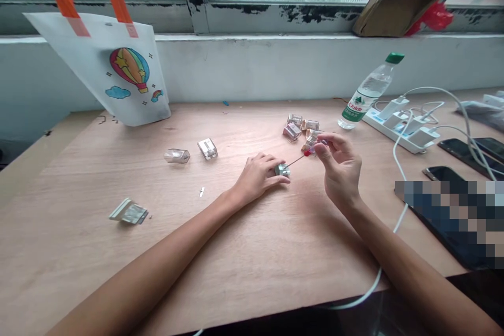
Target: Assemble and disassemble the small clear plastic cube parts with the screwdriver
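Note:
My left hand [262, 176] rests on the table, its thumb and fingers closed round a small pale green block [282, 170] that looks like a pencil sharpener. Between the fingertips of my right hand [342, 165] is a screwdriver [296, 160] with a thin metal shaft and a red collar. Its tip meets the pale green piece; the handle is mostly covered by my fingers. Just beyond, several clear-cased sharpeners [292, 132] lie in a cluster. Left of my hands are a clear case [177, 156], another clear piece [207, 148] and a thin metal blade [202, 192].
A small plastic bag [129, 212] lies at the left, and a white tote bag [129, 100] stands behind it. On the right are a water bottle [364, 95], a power strip [411, 139] with white cables, and phones [444, 173]. One cable runs beneath my right forearm.

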Motion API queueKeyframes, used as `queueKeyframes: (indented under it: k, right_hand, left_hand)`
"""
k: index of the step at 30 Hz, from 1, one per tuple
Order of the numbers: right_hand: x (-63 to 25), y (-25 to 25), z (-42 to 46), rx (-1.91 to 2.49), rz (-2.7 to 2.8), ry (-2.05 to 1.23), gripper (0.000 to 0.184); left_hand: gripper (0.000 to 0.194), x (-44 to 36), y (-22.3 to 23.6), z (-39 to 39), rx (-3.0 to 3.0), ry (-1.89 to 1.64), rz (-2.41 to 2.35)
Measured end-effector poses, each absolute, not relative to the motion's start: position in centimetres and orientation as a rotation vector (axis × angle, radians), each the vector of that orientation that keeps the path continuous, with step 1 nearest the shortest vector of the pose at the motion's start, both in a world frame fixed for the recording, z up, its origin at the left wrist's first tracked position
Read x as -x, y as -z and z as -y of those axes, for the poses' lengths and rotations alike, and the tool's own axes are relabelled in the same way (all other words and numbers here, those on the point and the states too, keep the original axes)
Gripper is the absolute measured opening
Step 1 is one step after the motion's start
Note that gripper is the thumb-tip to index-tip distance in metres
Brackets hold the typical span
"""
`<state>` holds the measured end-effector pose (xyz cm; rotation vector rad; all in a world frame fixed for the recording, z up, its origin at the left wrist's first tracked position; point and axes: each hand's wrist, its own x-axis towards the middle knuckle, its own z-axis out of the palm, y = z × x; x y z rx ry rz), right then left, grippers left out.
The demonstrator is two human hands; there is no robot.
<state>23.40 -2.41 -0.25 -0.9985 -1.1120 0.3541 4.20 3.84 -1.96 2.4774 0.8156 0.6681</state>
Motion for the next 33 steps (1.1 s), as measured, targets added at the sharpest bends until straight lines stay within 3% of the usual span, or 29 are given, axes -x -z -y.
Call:
queueKeyframes:
  k: [6,11,25,33]
  right_hand:
    - [-23.46,0.09,2.64,0.958,1.095,-0.410,0.031]
    - [-23.29,0.11,2.70,0.996,1.089,-0.403,0.020]
    - [-23.67,0.09,2.68,1.010,1.156,-0.323,0.020]
    - [-23.69,-0.04,2.67,0.972,1.132,-0.356,0.029]
  left_hand:
    - [0.040,-4.41,1.80,-3.64,-2.472,-0.660,-0.822]
    - [0.039,-4.41,1.78,-3.57,-2.466,-0.649,-0.832]
    - [0.039,-4.36,1.98,-3.70,-2.470,-0.670,-0.805]
    - [0.040,-4.40,1.96,-3.78,-2.479,-0.670,-0.804]
